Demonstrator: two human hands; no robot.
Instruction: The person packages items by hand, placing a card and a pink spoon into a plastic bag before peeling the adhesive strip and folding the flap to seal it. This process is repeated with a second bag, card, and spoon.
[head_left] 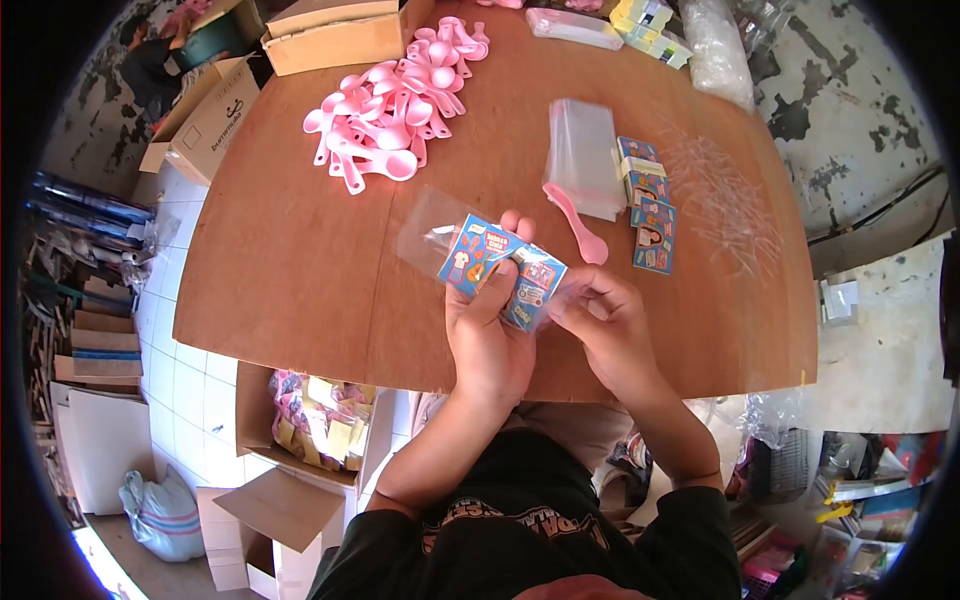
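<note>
My left hand point(490, 340) is closed around a blue printed card packet point(462, 258), its thumb pressed across the front. A clear plastic bag point(420, 225) sticks out beyond the packet's upper left end. At the lower right end, the curled fingers of my right hand point(610, 325) pinch the edge; whether they grip card or plastic is hard to make out. Just beyond that hand lies a single pink spoon point(580, 225). It touches a stack of clear bags point(583, 150). Beside the stack are more blue printed cards point(654, 240).
Many pink spoons point(385, 115) are heaped at the table's far left, by a cardboard box point(330, 45). Thin clear strips point(725, 205) lie scattered at the right of the brown table point(290, 260). Below its front edge stands a box of packed items point(320, 420).
</note>
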